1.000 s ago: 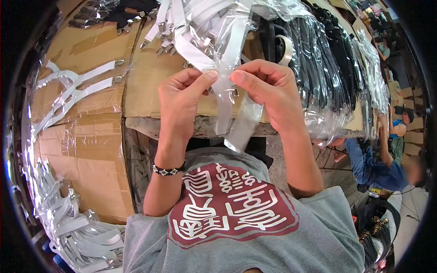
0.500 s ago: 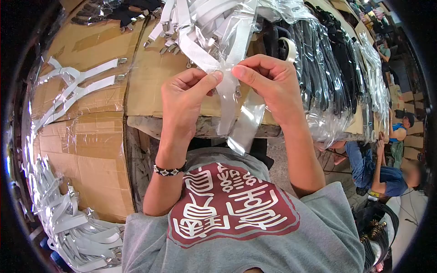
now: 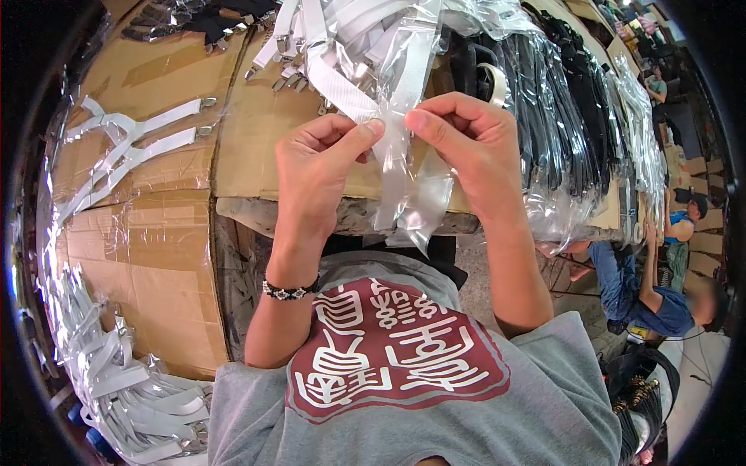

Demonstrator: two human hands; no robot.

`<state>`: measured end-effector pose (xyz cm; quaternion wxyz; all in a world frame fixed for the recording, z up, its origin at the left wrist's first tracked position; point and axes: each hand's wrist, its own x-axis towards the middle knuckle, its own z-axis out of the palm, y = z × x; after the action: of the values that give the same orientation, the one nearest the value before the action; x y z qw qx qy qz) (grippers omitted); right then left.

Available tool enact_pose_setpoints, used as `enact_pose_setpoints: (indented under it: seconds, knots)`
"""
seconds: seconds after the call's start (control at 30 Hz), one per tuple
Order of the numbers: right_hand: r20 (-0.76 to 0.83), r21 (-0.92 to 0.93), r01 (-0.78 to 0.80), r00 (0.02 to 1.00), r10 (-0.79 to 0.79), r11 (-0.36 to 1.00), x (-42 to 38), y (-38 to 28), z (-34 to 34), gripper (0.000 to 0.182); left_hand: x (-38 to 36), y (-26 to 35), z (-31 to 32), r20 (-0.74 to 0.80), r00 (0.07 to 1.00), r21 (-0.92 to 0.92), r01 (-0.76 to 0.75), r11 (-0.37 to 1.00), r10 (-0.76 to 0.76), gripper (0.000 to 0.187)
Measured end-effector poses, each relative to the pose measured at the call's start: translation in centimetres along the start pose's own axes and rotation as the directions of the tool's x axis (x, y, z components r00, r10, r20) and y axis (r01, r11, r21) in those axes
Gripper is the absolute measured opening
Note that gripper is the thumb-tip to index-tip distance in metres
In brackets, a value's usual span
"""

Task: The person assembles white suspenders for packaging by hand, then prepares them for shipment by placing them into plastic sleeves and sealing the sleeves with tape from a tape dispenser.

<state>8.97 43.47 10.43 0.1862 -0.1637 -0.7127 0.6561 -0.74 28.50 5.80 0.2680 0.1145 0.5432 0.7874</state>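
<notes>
White elastic suspenders (image 3: 342,89) lie partly inside a clear plastic bag (image 3: 409,74) in front of me. My left hand (image 3: 322,159), with a beaded bracelet on its wrist, is closed in a pinch of thumb and forefinger on the bag and the strap under it. A short way to the right, my right hand (image 3: 474,144) is closed too, thumb against forefinger at the bag's edge. Below the fingers, the strap's lower part and a loose plastic flap (image 3: 427,206) hang over the table edge.
Cardboard (image 3: 272,175) covers the table. Another pair of white suspenders (image 3: 124,147) lies at left, above a heap of bagged white ones (image 3: 128,388). Packed black suspenders (image 3: 544,116) and a tape roll (image 3: 493,84) are at right. A person (image 3: 668,307) sits far right.
My right hand has shifted slightly right, widening the gap to my left hand. The loose plastic flap has lifted and folded. My left hand is almost where it was.
</notes>
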Motion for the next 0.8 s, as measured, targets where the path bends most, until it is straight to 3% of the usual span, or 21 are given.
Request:
enact_pose_setpoints:
  seconds: [0.13,0.27,0.47,0.8]
  knots:
    - [-0.049,0.070,0.072,0.996,-0.068,0.995,0.0,-1.1,-0.4,0.013,0.2,-0.2,-0.3,-0.018,1.000,0.007,0.016,1.000,-0.016,0.016]
    - [0.086,0.100,0.000,0.996,-0.009,0.995,-0.2,-1.3,-0.5,0.014,-0.1,0.0,-0.5,0.017,0.999,0.051,0.032,0.998,-0.033,0.012]
    - [0.124,0.114,-0.063,0.991,0.049,0.992,0.0,-0.1,0.3,0.016,-0.2,0.1,-0.4,0.016,1.000,0.035,0.022,0.999,-0.022,0.014]
    - [0.112,0.011,-0.063,0.992,0.061,0.998,0.5,0.3,0.3,0.017,-0.2,0.1,-0.4,0.019,0.999,-0.014,0.031,0.999,-0.031,0.016]
